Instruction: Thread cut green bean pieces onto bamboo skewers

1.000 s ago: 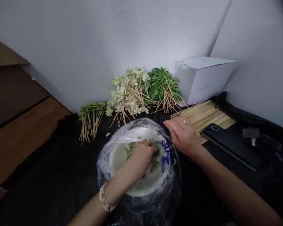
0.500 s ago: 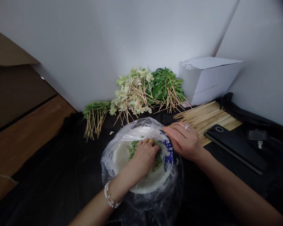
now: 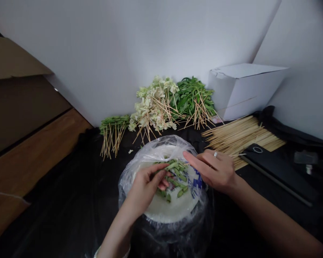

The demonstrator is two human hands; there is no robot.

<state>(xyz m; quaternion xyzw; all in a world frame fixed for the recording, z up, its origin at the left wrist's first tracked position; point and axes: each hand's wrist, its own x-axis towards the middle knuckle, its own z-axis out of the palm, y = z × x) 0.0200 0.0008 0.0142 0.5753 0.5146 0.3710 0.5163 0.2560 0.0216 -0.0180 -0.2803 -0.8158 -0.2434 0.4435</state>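
Left hand pinched on a green bean piece right at its tips; right hand curled round a skewer, just beside it!

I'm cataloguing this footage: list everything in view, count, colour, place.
Green pieces: several, green, in bowl
Bowl: one, white-blue, centre
Plastic bag: one, clear, around bowl
Skewered heaps: three, green and pale, back
Loose skewers: many, tan, right
Phone-like device: one, black, right
Small item: one, grey, far right
Box: one, white, back right
Carton: one, brown, far left
Sheet: one, black, underneath
Floor: one, brown, left
Walls: two, pale, behind
Left hand: one, bare, pinching green piece
Right hand: one, ringed, at bowl's right
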